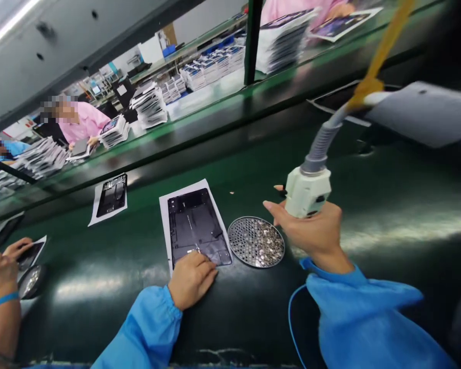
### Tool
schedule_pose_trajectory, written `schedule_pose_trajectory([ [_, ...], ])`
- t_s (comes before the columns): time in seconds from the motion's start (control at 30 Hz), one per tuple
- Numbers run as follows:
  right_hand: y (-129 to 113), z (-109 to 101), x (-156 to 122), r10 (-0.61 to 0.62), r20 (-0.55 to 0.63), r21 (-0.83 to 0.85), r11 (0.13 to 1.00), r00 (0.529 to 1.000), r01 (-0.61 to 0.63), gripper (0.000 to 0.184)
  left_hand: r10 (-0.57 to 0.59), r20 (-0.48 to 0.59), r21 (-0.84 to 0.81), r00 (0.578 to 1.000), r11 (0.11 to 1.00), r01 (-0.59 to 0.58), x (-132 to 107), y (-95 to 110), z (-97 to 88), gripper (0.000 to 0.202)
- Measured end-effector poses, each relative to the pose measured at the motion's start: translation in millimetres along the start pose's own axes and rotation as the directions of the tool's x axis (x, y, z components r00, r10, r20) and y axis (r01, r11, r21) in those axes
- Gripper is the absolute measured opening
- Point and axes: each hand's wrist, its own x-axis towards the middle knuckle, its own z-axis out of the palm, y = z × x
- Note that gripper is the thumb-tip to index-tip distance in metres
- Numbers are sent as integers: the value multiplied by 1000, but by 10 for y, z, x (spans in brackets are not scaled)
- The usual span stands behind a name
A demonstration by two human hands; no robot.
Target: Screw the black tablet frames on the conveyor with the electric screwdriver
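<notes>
My left hand [191,278] rests on the near edge of a dark flat panel [197,224], fingers curled and pressed down on it. The panel lies on a white sheet [165,205] on the green belt. My right hand [311,230] is wrapped round a white electric screwdriver [306,192], held above the belt right of the panel. A grey hose [322,143] rises from the tool to a yellow cord. A round perforated tray [255,242] with several small screws sits between my hands.
A second dark panel on paper [111,197] lies farther left on the belt. A co-worker's hands [2,266] work at the left edge. Across the line, people in pink sit by stacks of packaged sheets [149,105]. A grey flat piece [426,113] hangs at the right.
</notes>
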Motion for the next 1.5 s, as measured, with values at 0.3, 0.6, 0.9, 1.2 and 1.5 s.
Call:
schedule_pose_trajectory([
  [0.3, -220, 22, -16, 31, 56, 205, 978, 998, -42, 21, -83, -143, -80, 986, 994, 72, 26, -128, 138, 24],
  [0.6, -314, 360, -182, -52, 175, 436, 899, 983, -30, 21, -92, 22, -27, 995, 995, 93, -52, -142, -55, 24],
  [0.9, -228, 446, -191, -24, 216, 383, 922, 976, -62, 24, -164, 88, -125, 982, 977, 175, -132, -246, -143, 19],
  [1.2, -211, 447, -190, -8, 234, 338, 938, 972, -74, 25, -338, -22, 73, 941, 938, 339, -122, -295, -124, 24],
  [1.5, -207, 442, -193, -22, 243, 354, 933, 970, -67, 21, -373, -19, 43, 927, 927, 374, -104, -290, -100, 21],
])
